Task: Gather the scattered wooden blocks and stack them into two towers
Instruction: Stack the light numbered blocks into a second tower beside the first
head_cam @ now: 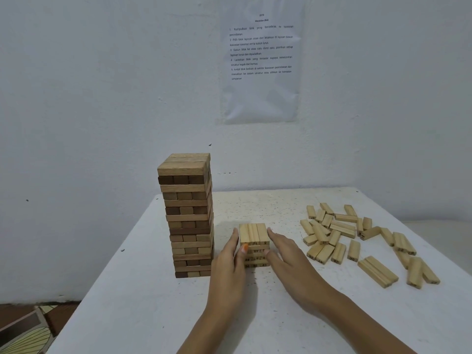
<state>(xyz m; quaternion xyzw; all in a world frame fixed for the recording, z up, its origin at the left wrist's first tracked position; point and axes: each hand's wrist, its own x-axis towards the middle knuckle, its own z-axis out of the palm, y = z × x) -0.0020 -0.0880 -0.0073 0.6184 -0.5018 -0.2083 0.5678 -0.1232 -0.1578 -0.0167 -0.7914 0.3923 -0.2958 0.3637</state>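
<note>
On the speckled white bench (143, 290), a tall tower (189, 215) of smooth rectangular wooden blocks stands left; beside it, a short pale stack (254, 235) is pressed between flat left hand (227, 267) and right hand (291, 261), grips uncurled; loose blocks (344, 236) lie scattered right

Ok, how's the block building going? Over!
Left hand and right hand flat against the short tower, one each side. Tall tower stands close on its left. Loose blocks wait at right, nothing between.
</note>
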